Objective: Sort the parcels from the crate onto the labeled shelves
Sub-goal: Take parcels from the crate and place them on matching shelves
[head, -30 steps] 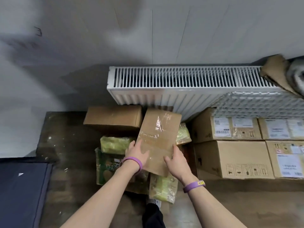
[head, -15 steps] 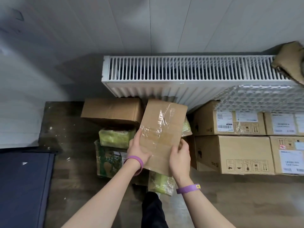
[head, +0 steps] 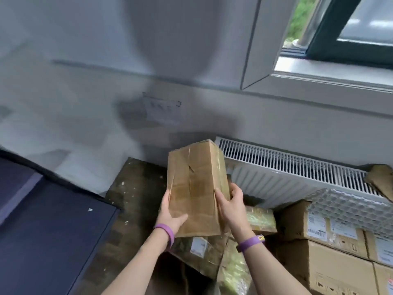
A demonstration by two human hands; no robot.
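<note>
A brown cardboard parcel wrapped in clear tape is held upright in front of me, above the pile on the floor. My left hand grips its lower left edge, thumb across the front. My right hand grips its lower right edge, fingers curled round the side. Below the parcel lie green-wrapped parcels and a green printed box. No crate or labeled shelf is visible.
A white radiator runs along the wall to the right. Stacked cardboard boxes with shipping labels stand at lower right under honeycomb packing. A dark blue surface fills the lower left. A window is at upper right.
Both hands have lifted the parcel up off the pile and turned it more upright. My view has swung up and left, bringing the window into sight.
</note>
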